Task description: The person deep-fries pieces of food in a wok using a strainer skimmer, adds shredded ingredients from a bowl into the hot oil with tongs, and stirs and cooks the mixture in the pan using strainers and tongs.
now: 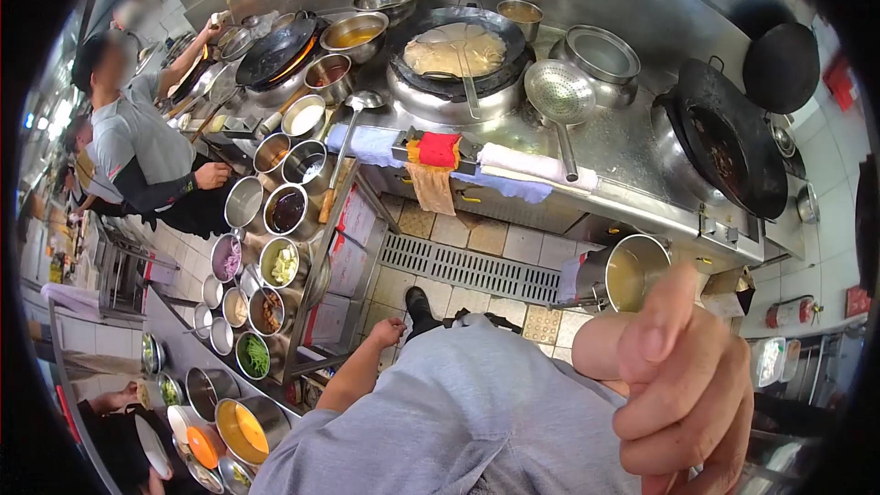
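Observation:
Close to the camera at the lower right, my right hand (683, 385) is raised with its fingers curled in; nothing shows in it, though its palm side is partly hidden. My left hand (387, 332) hangs low beside my body, small and loosely closed; whatever it may hold is too small to make out. Ahead, a wok (509, 27) on the stove holds pale food (431, 53) under a wire skimmer. A perforated ladle (560, 92) rests on the steel counter, right of that wok. Behind my right hand stands a metal pot (632, 266) of yellowish liquid.
Steel containers of sauces and cut ingredients crowd the left rack, with a ladle (344, 142) lying across its edge. Another wok (724, 142) stands at the right. Folded cloths (536, 165) line the counter's front edge. A person (142, 128) works at the left.

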Available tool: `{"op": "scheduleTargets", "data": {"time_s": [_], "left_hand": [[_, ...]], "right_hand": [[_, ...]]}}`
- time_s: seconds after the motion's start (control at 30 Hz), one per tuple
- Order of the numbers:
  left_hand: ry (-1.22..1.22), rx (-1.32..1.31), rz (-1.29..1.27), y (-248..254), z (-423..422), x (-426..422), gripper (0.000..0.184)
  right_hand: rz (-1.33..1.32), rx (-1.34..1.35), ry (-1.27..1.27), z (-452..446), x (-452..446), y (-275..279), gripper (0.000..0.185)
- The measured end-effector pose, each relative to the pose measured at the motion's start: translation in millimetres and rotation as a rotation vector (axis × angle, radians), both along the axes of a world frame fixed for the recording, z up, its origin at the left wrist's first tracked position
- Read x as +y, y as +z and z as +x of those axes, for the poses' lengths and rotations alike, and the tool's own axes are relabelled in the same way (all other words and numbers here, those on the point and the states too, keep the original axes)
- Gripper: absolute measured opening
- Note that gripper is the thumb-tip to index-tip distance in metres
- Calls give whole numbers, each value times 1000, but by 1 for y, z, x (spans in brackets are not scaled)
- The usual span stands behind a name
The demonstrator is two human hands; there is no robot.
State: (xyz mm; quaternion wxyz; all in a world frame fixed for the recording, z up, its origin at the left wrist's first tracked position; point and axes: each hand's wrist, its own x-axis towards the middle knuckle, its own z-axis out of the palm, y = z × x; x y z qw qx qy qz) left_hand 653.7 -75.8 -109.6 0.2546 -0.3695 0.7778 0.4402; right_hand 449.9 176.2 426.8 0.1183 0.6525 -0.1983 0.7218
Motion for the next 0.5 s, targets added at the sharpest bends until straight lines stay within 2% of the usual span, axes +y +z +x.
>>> {"op": "scheduleTargets", "data": {"time_s": [0.07, 0.13, 0.17, 0.27, 0.3, 0.37, 0.4, 0.5], "left_hand": [[0, -6, 4, 3, -1, 0, 28], [-5, -9, 9, 1, -3, 0, 28], [-1, 2, 13, -2, -3, 0, 28], [-26, 15, 2, 1, -4, 0, 28], [-45, 24, -12, 4, -5, -1, 27], [-97, 24, -48, 21, -10, 0, 27], [-143, 24, -81, 26, -13, 0, 26], [-47, 9, 27, -3, -9, -13, 25]], "right_hand": [[22, 31, 3, -2, 4, 3, 24], [241, 19, -54, 0, 12, 13, 9], [241, 18, -67, 3, 16, 12, 9], [298, -212, -85, 18, 28, 2, 11], [294, -214, -91, 17, 25, -1, 11], [71, -189, -68, 16, 15, -7, 11], [69, -191, -78, 18, 14, -7, 11], [45, -280, -57, 12, 17, -4, 11]]}}
